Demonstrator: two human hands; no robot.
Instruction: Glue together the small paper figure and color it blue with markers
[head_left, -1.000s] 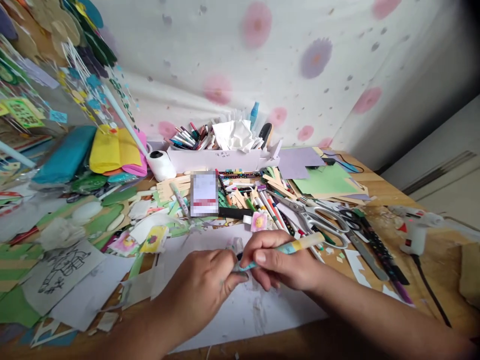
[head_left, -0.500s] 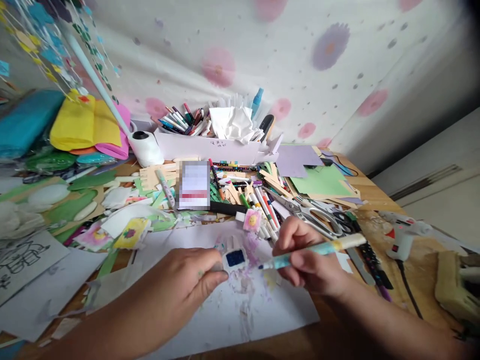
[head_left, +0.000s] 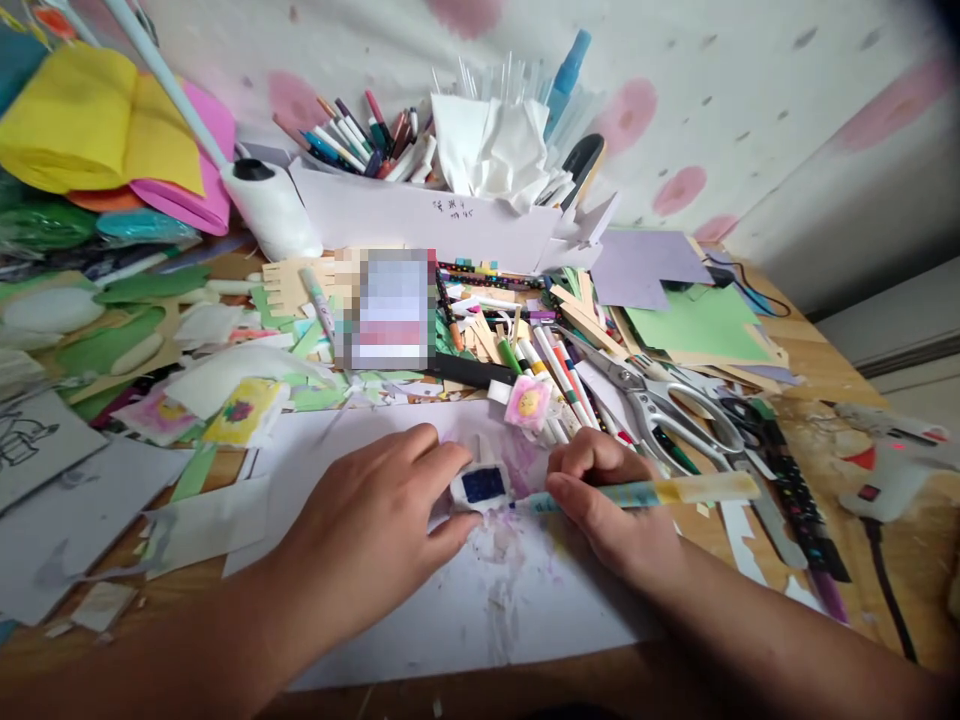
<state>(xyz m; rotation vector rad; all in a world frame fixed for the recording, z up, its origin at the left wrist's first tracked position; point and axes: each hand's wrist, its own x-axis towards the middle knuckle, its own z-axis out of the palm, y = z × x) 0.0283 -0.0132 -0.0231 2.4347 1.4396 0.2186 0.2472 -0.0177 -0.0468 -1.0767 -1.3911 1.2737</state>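
My left hand [head_left: 375,520] lies on a white sheet of paper [head_left: 480,600], its fingertips pinching the edge of a small white paper piece with a dark blue patch [head_left: 482,486]. My right hand [head_left: 607,500] grips a light blue and yellow marker [head_left: 652,492]. The marker's tip touches the right edge of the small blue piece. The white sheet under both hands is smeared with purple marks.
Scissors [head_left: 660,405] and loose markers [head_left: 547,370] lie just beyond my right hand. A white box of pens and tissue [head_left: 420,215] stands at the back. Paper scraps cover the left side. A glue gun [head_left: 892,470] lies at the right edge.
The view has dropped and come closer to the table. My hands parted, showing the blue piece, and the marker tip has now come back to its right edge.
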